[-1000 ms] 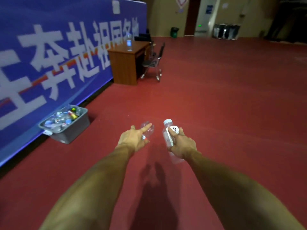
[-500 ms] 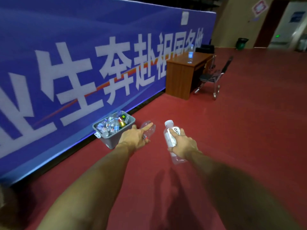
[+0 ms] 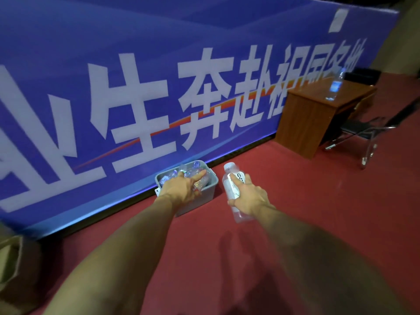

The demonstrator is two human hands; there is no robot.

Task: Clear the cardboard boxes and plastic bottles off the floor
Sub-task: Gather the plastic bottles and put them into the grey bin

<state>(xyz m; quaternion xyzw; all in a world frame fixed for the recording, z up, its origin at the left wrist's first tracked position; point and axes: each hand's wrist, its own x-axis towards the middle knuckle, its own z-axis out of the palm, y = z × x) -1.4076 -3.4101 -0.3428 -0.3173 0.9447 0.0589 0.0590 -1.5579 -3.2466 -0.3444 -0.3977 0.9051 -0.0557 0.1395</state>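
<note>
2 bare hands: left hand [image 3: 181,189], right hand [image 3: 250,198]. 3 separate clear plastic bottles: crumpled bottle [image 3: 201,180], white-capped labelled bottle [image 3: 226,185], upright blue-labelled bottle [image 3: 335,86]. 1 grey plastic bin [image 3: 205,197], its bottles too jumbled to count. 1 brown wooden desk [image 3: 302,119], 1 black metal chair [image 3: 359,129], 1 blue banner [image 3: 136,64].

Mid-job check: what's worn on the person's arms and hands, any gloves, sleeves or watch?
Nothing worn shows. The left hand and right hand are gloveless, with no ring, watch or wristband visible. The left forearm and right forearm are bare down to the frame's bottom edge; no sleeve is in view.
</note>
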